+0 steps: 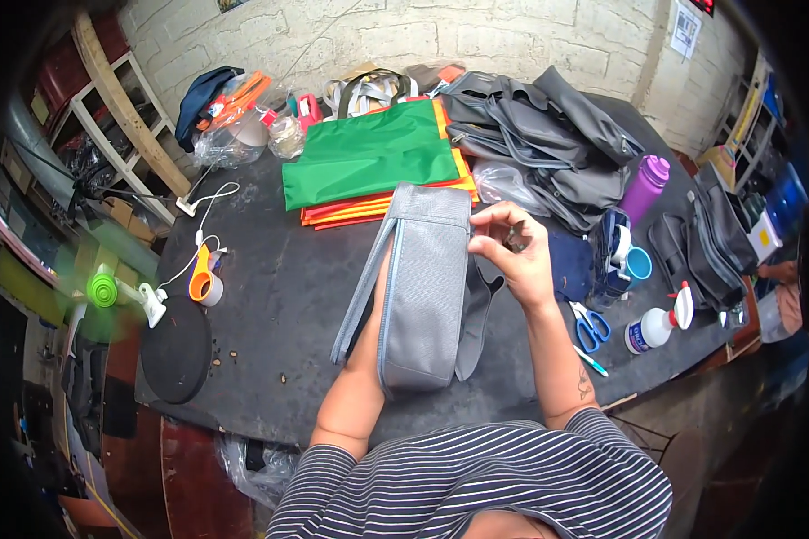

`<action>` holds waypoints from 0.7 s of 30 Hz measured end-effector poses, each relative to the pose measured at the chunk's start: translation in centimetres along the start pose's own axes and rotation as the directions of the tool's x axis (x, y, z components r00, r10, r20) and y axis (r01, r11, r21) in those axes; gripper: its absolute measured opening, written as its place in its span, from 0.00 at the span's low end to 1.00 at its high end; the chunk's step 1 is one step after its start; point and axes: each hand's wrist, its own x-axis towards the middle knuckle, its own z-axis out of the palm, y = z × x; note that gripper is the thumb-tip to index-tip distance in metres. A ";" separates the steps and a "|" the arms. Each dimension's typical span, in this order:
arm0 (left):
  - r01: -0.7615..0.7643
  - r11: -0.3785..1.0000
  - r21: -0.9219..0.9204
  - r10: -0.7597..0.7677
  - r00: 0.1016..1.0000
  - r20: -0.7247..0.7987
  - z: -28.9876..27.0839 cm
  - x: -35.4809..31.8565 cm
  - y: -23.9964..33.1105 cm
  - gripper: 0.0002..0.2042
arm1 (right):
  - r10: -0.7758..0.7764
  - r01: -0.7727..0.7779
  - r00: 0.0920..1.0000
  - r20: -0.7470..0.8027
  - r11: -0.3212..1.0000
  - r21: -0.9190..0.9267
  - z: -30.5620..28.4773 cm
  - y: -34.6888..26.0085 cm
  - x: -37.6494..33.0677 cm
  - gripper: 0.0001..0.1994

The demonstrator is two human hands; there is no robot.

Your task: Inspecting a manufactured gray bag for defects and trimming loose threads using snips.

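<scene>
A grey zippered bag [426, 296] stands upright on its side in front of me, its front flap unzipped and hanging away on the left. My left forearm [349, 395] passes into the opening between flap and body, so the left hand itself is hidden inside. At the bag's upper right edge is my right hand [515, 241]; its thumb and forefinger pinch at the seam, and the other fingers curl in. Whatever lies between those fingertips is too small to name. A grey strap [481, 323] hangs along the bag's right side.
Behind the bag lie folded green fabric [368, 157] over orange pieces and a heap of grey bags [548, 135]. To the right are blue scissors [591, 329], a pen [591, 362], a spray bottle [656, 329] and a purple bottle [644, 187]. A small green fan [104, 289] spins at left.
</scene>
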 end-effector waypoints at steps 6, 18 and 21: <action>-0.356 0.906 0.231 0.245 0.883 0.401 -2.9 2.3 0.2 0.17 | -0.092 0.092 0.988 -0.125 0.996 -0.011 0.0 -0.1 0.7 0.08; -0.102 0.986 0.133 0.064 0.962 0.267 1.3 1.3 0.0 0.25 | 0.120 -0.063 0.991 -0.051 0.785 0.616 -1.1 1.4 -0.2 0.09; -0.141 0.988 0.058 0.128 0.973 0.190 1.8 -0.1 -0.4 0.26 | 0.190 -0.142 0.978 0.087 0.299 0.944 -2.9 2.2 0.3 0.14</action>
